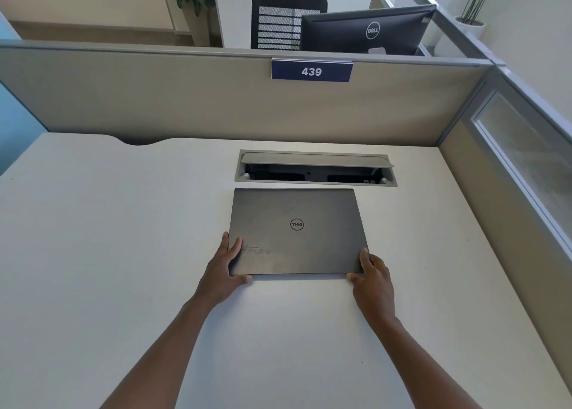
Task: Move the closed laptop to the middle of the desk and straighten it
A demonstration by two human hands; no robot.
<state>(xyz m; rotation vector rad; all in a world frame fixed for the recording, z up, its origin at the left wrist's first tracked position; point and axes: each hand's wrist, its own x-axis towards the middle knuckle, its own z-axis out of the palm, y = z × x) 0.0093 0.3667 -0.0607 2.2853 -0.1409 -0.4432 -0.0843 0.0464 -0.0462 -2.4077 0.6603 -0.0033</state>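
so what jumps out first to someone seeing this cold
A closed dark grey Dell laptop lies mid-desk, gripped at its near corners by the left hand and right hand. Just behind it, a cable tray in the white desk gapes open. On the partition, a blue 439 sign.

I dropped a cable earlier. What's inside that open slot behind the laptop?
Inside the slot, under its raised flap, only dark fittings show. No cable is visible; the flap hides the back.

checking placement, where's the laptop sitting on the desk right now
In the head view the closed laptop lies flat near the middle of the desk, just in front of the open cable tray, with the left hand and right hand gripping its near corners.
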